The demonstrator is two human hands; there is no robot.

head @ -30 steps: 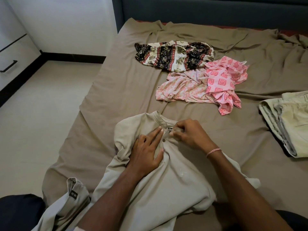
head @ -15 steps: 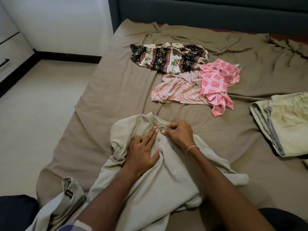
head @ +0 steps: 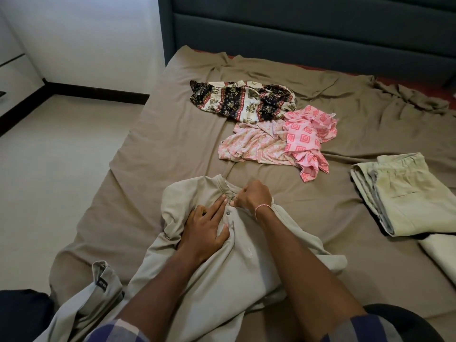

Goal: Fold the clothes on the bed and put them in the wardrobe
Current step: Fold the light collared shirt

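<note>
A beige buttoned shirt (head: 197, 275) lies crumpled on the near part of the bed (head: 153, 149), collar pointing away from me. My left hand (head: 206, 227) rests flat on its chest beside the button placket, fingers spread. My right hand (head: 251, 197) pinches the placket at the collar with curled fingers; a pink band circles its wrist. Farther back lie a black-and-cream patterned garment (head: 243, 101), a pale pink printed garment (head: 254, 144) and a bright pink diamond-print garment (head: 309, 137), all unfolded.
Folded light-green trousers (head: 404, 191) lie at the right side of the bed, with another pale cloth (head: 441, 253) below them. A dark teal headboard (head: 308, 28) stands behind. White drawers (head: 12, 70) and pale floor (head: 49, 181) are on the left.
Both hands have stayed at the shirt's collar and placket, shifting slightly. My view has tilted, so more of my sleeves and the headboard show.
</note>
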